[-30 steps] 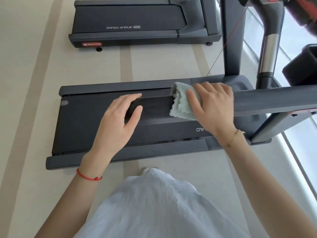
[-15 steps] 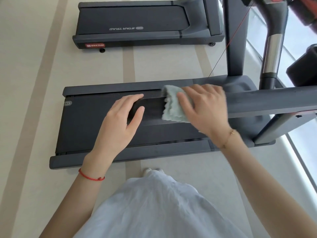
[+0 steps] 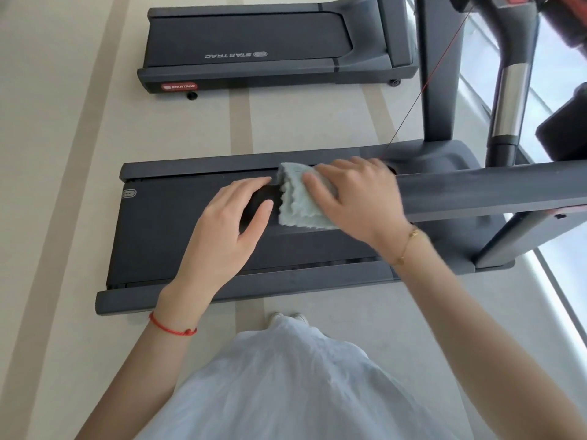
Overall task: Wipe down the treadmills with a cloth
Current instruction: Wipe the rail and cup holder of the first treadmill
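Observation:
The near treadmill (image 3: 165, 230) lies across the view, its dark grey handrail (image 3: 476, 195) running in from the right above the belt. My right hand (image 3: 355, 198) presses a pale green cloth (image 3: 297, 204) over the handrail, and the cloth drapes down its near side. My left hand (image 3: 222, 236) holds the free left end of the handrail, thumb on the near side and fingers over the top. The cloth's edge almost touches my left fingertips. A second treadmill (image 3: 254, 36) stands further away.
A dark upright post (image 3: 438, 74) and a chrome-banded tube (image 3: 508, 103) rise at the right of the near treadmill, with a thin red cord (image 3: 422, 90) hanging beside the post. A bright window strip (image 3: 565, 281) runs along the right. Beige striped floor (image 3: 79, 154) surrounds both machines.
My right hand has slid the cloth leftward along the handrail, closing the gap to my left hand. My left hand has stayed on the rail's end.

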Demonstrator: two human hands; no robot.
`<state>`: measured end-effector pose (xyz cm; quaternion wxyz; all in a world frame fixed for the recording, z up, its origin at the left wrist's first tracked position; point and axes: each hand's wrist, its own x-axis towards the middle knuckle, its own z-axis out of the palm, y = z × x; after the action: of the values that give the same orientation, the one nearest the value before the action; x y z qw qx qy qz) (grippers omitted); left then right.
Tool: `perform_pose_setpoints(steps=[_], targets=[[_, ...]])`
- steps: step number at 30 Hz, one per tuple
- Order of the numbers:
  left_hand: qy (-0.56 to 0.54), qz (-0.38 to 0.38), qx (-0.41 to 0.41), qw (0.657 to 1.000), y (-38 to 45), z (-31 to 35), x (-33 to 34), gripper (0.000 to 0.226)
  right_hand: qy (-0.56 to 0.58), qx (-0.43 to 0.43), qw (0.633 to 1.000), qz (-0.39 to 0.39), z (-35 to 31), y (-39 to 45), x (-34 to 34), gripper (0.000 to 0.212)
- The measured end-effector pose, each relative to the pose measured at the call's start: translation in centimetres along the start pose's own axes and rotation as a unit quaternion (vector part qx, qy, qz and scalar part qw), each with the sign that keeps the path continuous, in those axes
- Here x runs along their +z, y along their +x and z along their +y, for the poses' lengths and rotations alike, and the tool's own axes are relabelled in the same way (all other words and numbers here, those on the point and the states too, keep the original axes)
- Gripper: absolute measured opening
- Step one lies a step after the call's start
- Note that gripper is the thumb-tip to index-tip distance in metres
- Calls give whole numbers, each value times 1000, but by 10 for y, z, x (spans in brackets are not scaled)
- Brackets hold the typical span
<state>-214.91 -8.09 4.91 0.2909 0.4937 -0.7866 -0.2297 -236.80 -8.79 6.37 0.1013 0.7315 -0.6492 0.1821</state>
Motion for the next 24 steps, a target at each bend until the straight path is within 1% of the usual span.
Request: perform_pose_setpoints(steps=[3,5,6,7,9,11,12,14,16,18,19,20,22,24], targets=[[-11,8,5,1000,0,0,2,39,33,-52,997,35,-14,-10,1,43],[-13,8,3,1000,0,0,2,38,61,-82,994,45,5,-20,-6,40],[-12,7,3,1000,1,0,2,37,63,-77,993,56,19,-27,-9,39],[-12,6,2,1000,1,0,2,37,54,-58,994,69,34,-32,-12,37],[-11,8,3,1000,1,0,1,36,28,9,995,94,55,-35,-15,34],[-11,12,5,1000,1,-1,2,35,9,58,993,105,49,-29,-12,35],[-10,14,8,1000,1,-1,2,35,9,62,992,108,36,-25,-9,35],[-12,17,15,1000,1,-1,3,34,32,29,992,116,3,-21,-1,32],[-15,18,19,1000,1,-3,3,34,64,-19,992,104,-10,-28,3,32],[-21,19,18,999,2,-3,3,34,74,-63,993,74,4,-33,-4,35],[-24,20,18,999,2,-3,3,34,72,-63,993,67,16,-35,-7,35],[-25,20,18,999,2,-3,3,34,64,-45,995,69,27,-34,-10,34],[-29,21,17,999,2,-3,3,33,48,21,995,85,40,-26,-13,36],[-34,20,16,999,2,-4,3,33,23,65,994,86,31,-16,-7,43]])
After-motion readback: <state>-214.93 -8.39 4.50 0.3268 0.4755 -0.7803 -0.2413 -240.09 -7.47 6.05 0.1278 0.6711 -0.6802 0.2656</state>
